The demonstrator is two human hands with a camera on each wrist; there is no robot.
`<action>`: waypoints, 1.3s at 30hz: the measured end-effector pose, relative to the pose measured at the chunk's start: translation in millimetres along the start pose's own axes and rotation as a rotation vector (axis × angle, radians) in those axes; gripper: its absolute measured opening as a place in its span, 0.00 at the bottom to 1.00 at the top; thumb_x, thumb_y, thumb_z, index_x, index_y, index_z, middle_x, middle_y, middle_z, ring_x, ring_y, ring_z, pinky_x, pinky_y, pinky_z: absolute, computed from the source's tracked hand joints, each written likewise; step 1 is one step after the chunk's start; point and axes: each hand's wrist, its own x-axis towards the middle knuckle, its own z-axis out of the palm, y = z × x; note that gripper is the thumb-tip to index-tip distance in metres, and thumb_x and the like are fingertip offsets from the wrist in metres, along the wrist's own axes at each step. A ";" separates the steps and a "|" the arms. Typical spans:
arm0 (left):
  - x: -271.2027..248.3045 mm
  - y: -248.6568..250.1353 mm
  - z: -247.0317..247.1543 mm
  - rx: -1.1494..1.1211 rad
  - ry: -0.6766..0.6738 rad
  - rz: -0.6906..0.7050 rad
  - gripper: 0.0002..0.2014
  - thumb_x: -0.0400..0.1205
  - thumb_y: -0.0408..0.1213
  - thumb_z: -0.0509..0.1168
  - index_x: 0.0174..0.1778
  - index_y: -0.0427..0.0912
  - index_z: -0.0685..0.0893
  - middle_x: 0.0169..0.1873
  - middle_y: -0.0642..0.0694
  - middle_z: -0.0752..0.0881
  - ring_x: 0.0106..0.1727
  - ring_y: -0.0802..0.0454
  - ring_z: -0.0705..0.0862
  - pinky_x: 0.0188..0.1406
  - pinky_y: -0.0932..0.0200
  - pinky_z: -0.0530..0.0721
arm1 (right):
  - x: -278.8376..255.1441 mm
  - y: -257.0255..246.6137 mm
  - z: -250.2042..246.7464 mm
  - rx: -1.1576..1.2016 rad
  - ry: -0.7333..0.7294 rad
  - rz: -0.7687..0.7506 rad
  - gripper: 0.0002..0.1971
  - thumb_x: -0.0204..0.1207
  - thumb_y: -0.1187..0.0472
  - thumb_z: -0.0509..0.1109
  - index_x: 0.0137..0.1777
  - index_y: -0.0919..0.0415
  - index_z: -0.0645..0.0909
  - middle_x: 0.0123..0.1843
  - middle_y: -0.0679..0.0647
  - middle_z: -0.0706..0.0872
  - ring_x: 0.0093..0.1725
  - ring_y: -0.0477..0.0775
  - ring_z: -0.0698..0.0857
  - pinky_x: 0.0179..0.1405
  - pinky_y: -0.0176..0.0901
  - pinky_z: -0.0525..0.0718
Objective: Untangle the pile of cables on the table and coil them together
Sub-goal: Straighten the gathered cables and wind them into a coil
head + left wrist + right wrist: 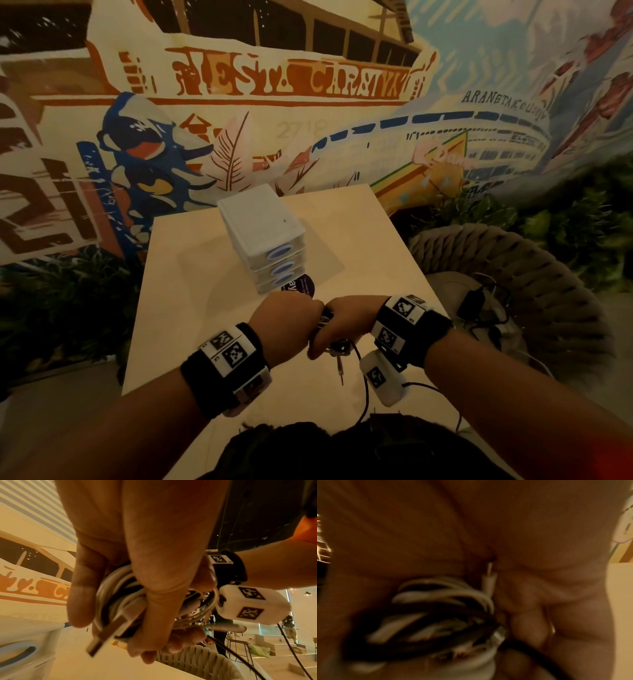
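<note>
Both hands meet over the near middle of the table, clasped round one coiled bundle of cables. My left hand grips the bundle of white and black cables, thumb across it; a USB plug sticks out below the fingers. My right hand wraps the same bundle from the other side, with a small white plug against the palm. A jack plug and a thin black cable dangle beneath the hands. Most of the bundle is hidden by fingers in the head view.
A stack of white drawer boxes stands on the table just beyond the hands, with a dark round sticker at its base. A woven chair to the right holds a black adapter and loose cords. A painted wall rises behind.
</note>
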 end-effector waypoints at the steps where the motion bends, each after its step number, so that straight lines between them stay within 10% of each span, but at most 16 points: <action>1: 0.0 0.1 1.0 -0.006 -0.018 -0.007 0.08 0.87 0.45 0.64 0.54 0.47 0.83 0.45 0.49 0.87 0.46 0.49 0.87 0.40 0.58 0.78 | 1.6 0.3 3.1 -0.022 0.022 0.006 0.13 0.69 0.49 0.83 0.49 0.55 0.90 0.44 0.51 0.91 0.42 0.50 0.89 0.42 0.38 0.86; 10: -6.1 -10.4 5.8 -0.090 0.123 -0.004 0.09 0.82 0.46 0.67 0.57 0.50 0.82 0.49 0.52 0.87 0.49 0.49 0.87 0.39 0.58 0.80 | 1.5 5.5 10.3 -0.081 0.192 -0.109 0.10 0.70 0.56 0.79 0.31 0.52 0.83 0.30 0.50 0.84 0.29 0.49 0.79 0.35 0.39 0.78; 15: -16.4 -31.2 5.7 -0.231 0.283 0.031 0.44 0.74 0.51 0.76 0.85 0.61 0.63 0.66 0.55 0.82 0.59 0.52 0.85 0.47 0.57 0.87 | -9.1 9.8 0.4 0.064 0.222 -0.191 0.06 0.71 0.61 0.78 0.44 0.61 0.87 0.32 0.54 0.86 0.29 0.52 0.82 0.35 0.42 0.84; 19: -24.8 -49.0 12.1 -0.660 0.226 -0.082 0.62 0.66 0.64 0.82 0.87 0.72 0.43 0.75 0.61 0.75 0.61 0.58 0.84 0.54 0.55 0.89 | -19.0 14.7 -10.0 0.214 0.251 -0.275 0.10 0.71 0.64 0.79 0.51 0.63 0.88 0.29 0.50 0.85 0.28 0.50 0.83 0.35 0.44 0.84; 23: -25.9 -46.7 18.7 -1.181 0.171 0.008 0.38 0.65 0.72 0.78 0.72 0.82 0.72 0.66 0.72 0.82 0.64 0.61 0.85 0.55 0.49 0.91 | -26.5 6.8 -10.7 0.380 0.215 -0.402 0.15 0.66 0.63 0.76 0.52 0.68 0.86 0.36 0.59 0.87 0.30 0.53 0.85 0.34 0.44 0.86; 25: -24.3 -37.0 11.7 -1.197 0.144 0.159 0.18 0.76 0.67 0.71 0.60 0.69 0.84 0.56 0.72 0.86 0.58 0.65 0.86 0.54 0.58 0.89 | -29.2 -0.9 -6.8 0.435 0.152 -0.479 0.12 0.67 0.65 0.76 0.50 0.66 0.85 0.36 0.57 0.89 0.31 0.54 0.88 0.36 0.46 0.87; 29: -21.7 -18.5 -9.4 -1.289 0.267 0.404 0.21 0.86 0.57 0.60 0.52 0.40 0.83 0.49 0.66 0.90 0.53 0.74 0.86 0.52 0.74 0.84 | -31.4 -13.0 2.6 0.524 -0.016 -0.597 0.19 0.67 0.60 0.76 0.55 0.71 0.83 0.39 0.57 0.91 0.34 0.56 0.91 0.36 0.47 0.89; 31: -18.8 -17.4 -16.2 -1.463 0.350 0.384 0.23 0.85 0.52 0.66 0.56 0.31 0.81 0.53 0.61 0.92 0.55 0.66 0.89 0.52 0.67 0.87 | -32.2 -16.3 2.0 0.565 -0.095 -0.597 0.20 0.68 0.62 0.73 0.59 0.71 0.81 0.41 0.59 0.92 0.35 0.59 0.92 0.37 0.49 0.90; 36: -22.2 -17.2 -23.6 -1.708 0.218 0.388 0.11 0.81 0.52 0.74 0.56 0.53 0.92 0.55 0.50 0.93 0.47 0.47 0.94 0.41 0.43 0.92 | -33.8 -17.6 0.4 0.575 -0.129 -0.626 0.25 0.70 0.61 0.74 0.67 0.65 0.78 0.47 0.65 0.91 0.44 0.68 0.91 0.45 0.55 0.90; 39: -18.5 -16.0 -25.5 -1.834 0.282 0.237 0.14 0.76 0.50 0.80 0.55 0.51 0.91 0.62 0.43 0.90 0.60 0.27 0.89 0.51 0.20 0.85 | -31.6 -17.2 -1.4 0.618 -0.091 -0.598 0.19 0.70 0.55 0.75 0.60 0.60 0.84 0.46 0.69 0.87 0.44 0.71 0.88 0.48 0.60 0.89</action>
